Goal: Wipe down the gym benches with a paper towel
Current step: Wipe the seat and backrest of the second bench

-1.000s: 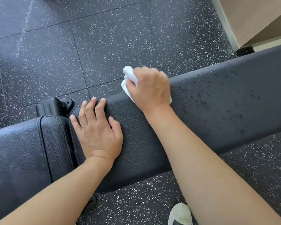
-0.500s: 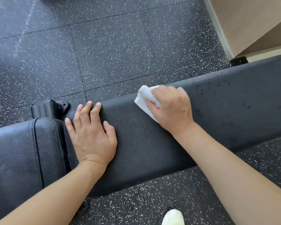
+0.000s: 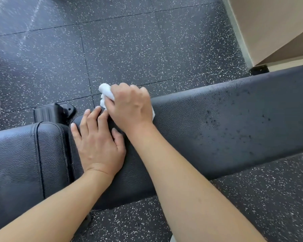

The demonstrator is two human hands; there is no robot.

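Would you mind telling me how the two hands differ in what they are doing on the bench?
The left hand lies flat, fingers spread, holding nothing; the right hand is curled around a white paper towel. The left sits near the pad's rounded end; the right works at its far edge. Both rest on the long bench pad.

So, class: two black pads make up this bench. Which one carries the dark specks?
The long back pad, running to the right. Dark specks dot its right part, while the shorter seat pad at left shows none.
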